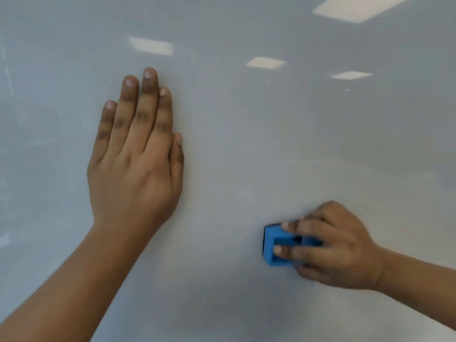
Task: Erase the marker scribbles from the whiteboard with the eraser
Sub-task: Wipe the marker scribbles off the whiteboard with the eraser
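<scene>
Under the right hand's curled fingers, a blue block eraser with a dark pad edge is gripped against the whiteboard.
The left hand lies flat, fingers straight and together, holding nothing; bare glossy board surrounds both hands, its edges out of frame. The gripping fingers blur; no scribbles discernible.

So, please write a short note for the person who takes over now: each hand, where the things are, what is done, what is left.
Left hand: open, flat on the whiteboard, fingers together.
Right hand: fingers closed on the blue eraser, pressed to the board at lower right.
Done: no marker scribbles show on the visible board; only ceiling-light reflections and faint smears.
Left: check the areas outside this view, wipe any leftover haze.
</scene>
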Demonstrator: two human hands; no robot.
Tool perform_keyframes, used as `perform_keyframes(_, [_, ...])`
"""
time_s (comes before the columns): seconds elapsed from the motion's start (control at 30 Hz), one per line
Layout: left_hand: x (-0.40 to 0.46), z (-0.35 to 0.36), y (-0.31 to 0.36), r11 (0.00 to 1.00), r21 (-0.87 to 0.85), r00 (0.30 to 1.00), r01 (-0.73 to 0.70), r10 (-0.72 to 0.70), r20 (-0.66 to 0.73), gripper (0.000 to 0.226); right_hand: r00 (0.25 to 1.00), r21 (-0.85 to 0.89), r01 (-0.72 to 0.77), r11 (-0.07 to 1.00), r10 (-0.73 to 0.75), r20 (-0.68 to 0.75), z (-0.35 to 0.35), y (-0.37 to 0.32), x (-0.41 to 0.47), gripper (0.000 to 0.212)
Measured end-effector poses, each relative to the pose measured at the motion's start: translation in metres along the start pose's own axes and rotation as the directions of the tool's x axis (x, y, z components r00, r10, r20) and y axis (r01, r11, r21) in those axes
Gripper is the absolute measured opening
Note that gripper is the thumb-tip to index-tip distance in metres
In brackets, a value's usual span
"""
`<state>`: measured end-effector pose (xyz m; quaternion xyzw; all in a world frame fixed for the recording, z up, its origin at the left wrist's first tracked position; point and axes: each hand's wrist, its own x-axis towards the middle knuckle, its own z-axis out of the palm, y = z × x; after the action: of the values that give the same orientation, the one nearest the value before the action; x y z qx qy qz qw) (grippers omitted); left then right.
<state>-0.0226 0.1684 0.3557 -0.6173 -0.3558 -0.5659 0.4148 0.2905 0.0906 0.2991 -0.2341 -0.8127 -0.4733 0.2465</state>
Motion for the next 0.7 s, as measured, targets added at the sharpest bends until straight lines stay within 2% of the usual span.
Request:
perform_keyframes(0.07, [-0.003,0.0,-0.005,1.0,-0.006,1.0,-0.003,0.003,0.005,0.051,0.977,-0.023,0.163,0.986,-0.158,0.142,0.003,-0.003,-0.031,0.026])
perform_keyframes(0.1, [-0.002,0.0,-0.005,1.0,-0.012,1.0,-0.006,0.006,0.001,0.051,0.964,-0.052,0.216,0.975,-0.205,0.169,-0.004,0.01,-0.035,0.029])
perform_keyframes(0.17, [-0.003,0.001,-0.005,1.0,-0.028,1.0,-0.004,0.004,-0.005,0.052,0.962,-0.108,0.242,0.964,-0.223,0.159,-0.025,0.054,-0.028,0.033])
perform_keyframes(0.23, [-0.003,0.002,-0.004,0.999,-0.035,1.0,-0.005,0.004,-0.022,0.052,0.986,-0.2,0.168,0.965,-0.161,0.053,-0.051,0.111,-0.012,0.035])
perform_keyframes(0.3, [-0.002,0.004,-0.004,0.999,-0.042,1.0,-0.004,0.003,-0.021,0.053,0.994,-0.272,-0.038,0.962,0.009,-0.108,-0.081,0.174,0.008,0.04])
perform_keyframes(0.33, [-0.001,0.005,-0.004,0.999,-0.045,1.0,0.002,-0.002,-0.011,0.053,0.971,-0.257,-0.188,0.948,0.142,-0.19,-0.093,0.203,0.019,0.044])
perform_keyframes(0.37, [-0.001,0.006,-0.005,0.999,-0.049,1.0,0.009,-0.009,-0.003,0.054,0.911,-0.17,-0.36,0.918,0.306,-0.275,-0.102,0.225,0.026,0.048])
perform_keyframes(0.4, [-0.002,0.006,-0.005,0.998,-0.053,1.0,0.018,-0.018,0.004,0.054,0.819,-0.028,-0.505,0.862,0.469,-0.331,-0.107,0.242,0.027,0.053])
perform_keyframes(0.43, [-0.003,0.006,-0.005,0.998,-0.06,1.0,0.029,-0.028,0.009,0.054,0.73,0.07,-0.597,0.799,0.578,-0.364,-0.107,0.253,0.023,0.057])
perform_keyframes(0.47, [-0.004,0.006,-0.005,0.997,-0.061,0.999,0.036,-0.036,0.013,0.054,0.664,0.098,-0.661,0.744,0.64,-0.386,-0.103,0.257,0.015,0.059])
perform_keyframes(0.53, [-0.004,0.006,-0.003,0.997,-0.056,0.999,0.045,-0.044,0.022,0.054,0.59,0.09,-0.723,0.684,0.681,-0.435,-0.09,0.228,-0.005,0.055])
perform_keyframes(0.63, [-0.005,0.005,-0.001,0.997,-0.045,0.997,0.063,-0.062,0.035,0.052,0.621,0.068,-0.714,0.697,0.676,-0.396,-0.039,0.124,-0.071,0.044])
perform_keyframes(0.67, [-0.007,0.005,0.0,0.996,-0.041,0.997,0.075,-0.074,0.034,0.052,0.647,0.08,-0.704,0.705,0.684,-0.337,-0.022,0.075,-0.096,0.043])
perform_keyframes(0.7, [-0.007,0.005,0.001,0.995,-0.039,0.996,0.086,-0.085,0.042,0.052,0.702,0.101,-0.676,0.73,0.679,-0.216,-0.009,0.025,-0.121,0.041])
